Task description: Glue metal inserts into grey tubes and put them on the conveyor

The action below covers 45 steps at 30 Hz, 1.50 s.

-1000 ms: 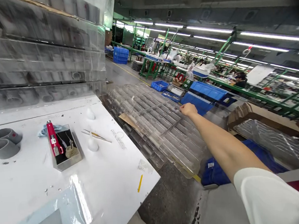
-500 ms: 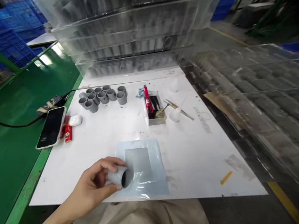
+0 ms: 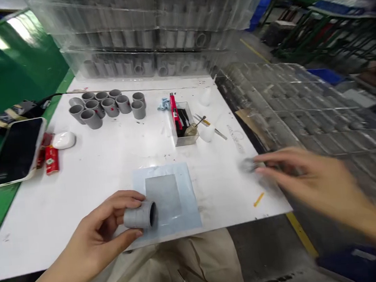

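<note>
My left hand (image 3: 109, 224) is closed around a short grey tube (image 3: 138, 215), fingers above and thumb below. The tube lies on its side, open end facing right, over the left part of a blue sheet (image 3: 190, 202) with a grey square (image 3: 163, 193) on it. At the right edge of the table, my right hand (image 3: 296, 171) pinches a small grey piece (image 3: 247, 165) between thumb and fingers. Motion smears that piece, so its kind does not show. Several grey tubes (image 3: 110, 107) stand upright at the back left.
Clear bins (image 3: 116, 68) of grey tubes are stacked at the back. A small box (image 3: 186, 140) holds a red cutter (image 3: 174, 109); tweezers (image 3: 220, 133) and white bottles (image 3: 206, 133) are beside it. Left is a phone (image 3: 16, 151); right, divided clear trays (image 3: 291, 114).
My right hand has come into view at the right with a small grey piece. My left hand still holds the tube, now turned more level. The camera view has shifted.
</note>
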Tool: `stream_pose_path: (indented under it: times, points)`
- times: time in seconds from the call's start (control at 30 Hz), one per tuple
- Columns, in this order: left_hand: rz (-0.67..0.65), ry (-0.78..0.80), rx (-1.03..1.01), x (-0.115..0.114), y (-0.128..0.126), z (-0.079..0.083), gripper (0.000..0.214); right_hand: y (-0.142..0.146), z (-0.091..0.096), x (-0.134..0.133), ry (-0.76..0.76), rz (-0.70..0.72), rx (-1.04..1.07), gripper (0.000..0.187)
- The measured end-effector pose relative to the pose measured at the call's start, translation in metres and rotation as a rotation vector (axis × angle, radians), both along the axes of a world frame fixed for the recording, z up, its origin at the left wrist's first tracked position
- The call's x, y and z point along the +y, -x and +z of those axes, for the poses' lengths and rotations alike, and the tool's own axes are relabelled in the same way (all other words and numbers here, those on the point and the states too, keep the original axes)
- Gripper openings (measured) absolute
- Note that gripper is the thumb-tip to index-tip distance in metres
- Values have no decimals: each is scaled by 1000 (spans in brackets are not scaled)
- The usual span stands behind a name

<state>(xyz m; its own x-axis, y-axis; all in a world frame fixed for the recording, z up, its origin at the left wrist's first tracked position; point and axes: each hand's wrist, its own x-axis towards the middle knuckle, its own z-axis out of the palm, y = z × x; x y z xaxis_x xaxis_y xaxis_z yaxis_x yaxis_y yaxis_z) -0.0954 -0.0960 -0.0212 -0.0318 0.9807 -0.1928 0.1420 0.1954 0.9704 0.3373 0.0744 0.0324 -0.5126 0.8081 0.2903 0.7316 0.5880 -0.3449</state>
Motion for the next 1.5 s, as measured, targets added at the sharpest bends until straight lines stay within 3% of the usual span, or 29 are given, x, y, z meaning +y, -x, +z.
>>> stream_pose_path:
  times: [0.1,0.2,0.33,0.5,0.67,0.73,1.03,1.17,1.33,1.5]
  points:
    - [72,13,52,-3,-4,3,31,45,-11,-23,130,186,1,22]
    - [74,74,20,-3,-8,7,40,68,-16,-28,181,199,-29,20]
    - [117,99,-26,-3,-11,11,48,66,-9,-27,163,189,-90,24]
    - [128,40,-9,-3,-6,8,34,64,-4,-28,103,160,-151,26]
    - [-64,-135,59,3,8,-7,37,72,-3,-24,142,225,-215,32]
    - [-80,-155,37,5,9,-9,42,74,-3,-21,158,251,-233,32]
    - [84,75,-93,-2,-6,11,39,75,-6,-14,99,261,-229,33]
    - [-6,77,-82,2,0,9,34,73,-10,-12,98,248,-202,32]
    - [-5,44,-93,4,-1,10,32,85,-12,-24,149,154,-10,17]
    - [26,9,-80,2,-4,10,22,132,-27,-69,382,-12,525,14]
